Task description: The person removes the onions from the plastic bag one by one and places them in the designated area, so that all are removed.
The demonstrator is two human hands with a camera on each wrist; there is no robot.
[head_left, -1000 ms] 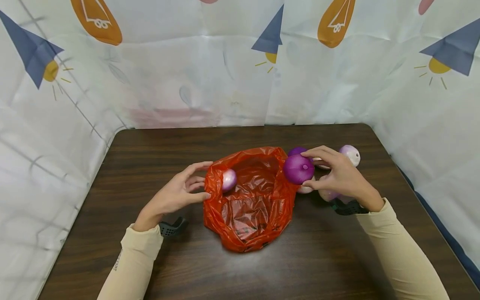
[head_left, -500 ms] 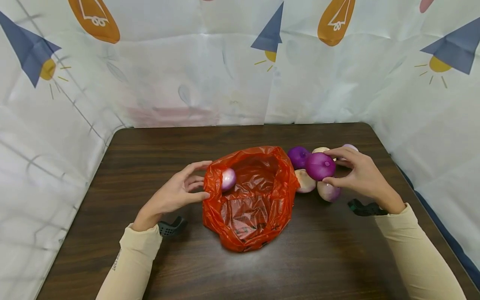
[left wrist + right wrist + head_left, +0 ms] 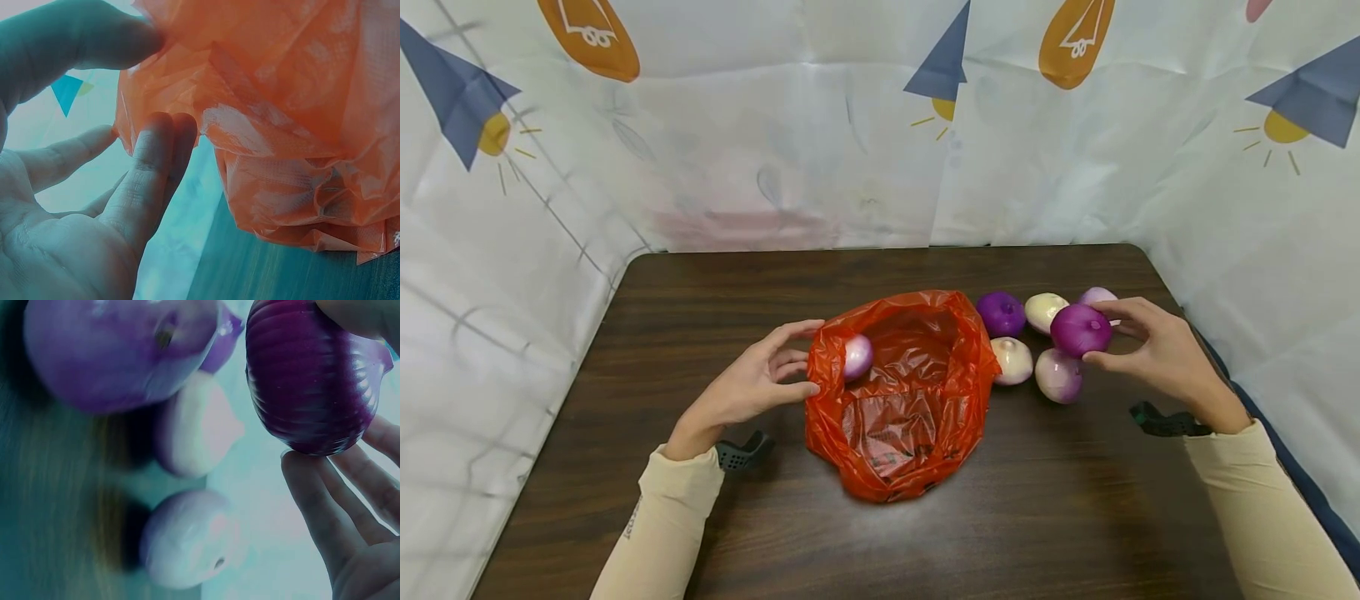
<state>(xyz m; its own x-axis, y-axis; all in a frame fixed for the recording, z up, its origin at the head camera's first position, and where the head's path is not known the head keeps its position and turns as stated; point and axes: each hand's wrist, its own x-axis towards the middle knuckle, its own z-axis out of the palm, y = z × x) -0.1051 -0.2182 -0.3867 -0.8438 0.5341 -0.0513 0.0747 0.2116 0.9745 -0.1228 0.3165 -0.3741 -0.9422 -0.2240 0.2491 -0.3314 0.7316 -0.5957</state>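
Observation:
In the head view my right hand [image 3: 1165,350] pinches a dark purple onion [image 3: 1081,330] between thumb and fingers, above the right-hand onions. The ribbed side of this onion shows close up in the right wrist view. My left hand [image 3: 758,383] is at the left side of a red plastic bag [image 3: 895,421], thumb and fingers apart and the tips touching the film. In the left wrist view the fingers [image 3: 140,169] look fairly straight against the crumpled film. The bag's mouth is wide open, and a pale purple onion [image 3: 857,358] sits inside by its left wall.
Right of the bag lie another dark purple onion [image 3: 1001,314], two whitish onions [image 3: 1046,312] and a pale purple onion [image 3: 1058,377]. One more pale onion [image 3: 1097,295] is partly hidden behind the held one. A patterned white curtain [image 3: 865,167] surrounds the dark wooden table [image 3: 910,550].
My right hand has moved right with the dark purple onion, from the bag's right rim to over the far-right onions. My left hand and the bag have stayed nearly still.

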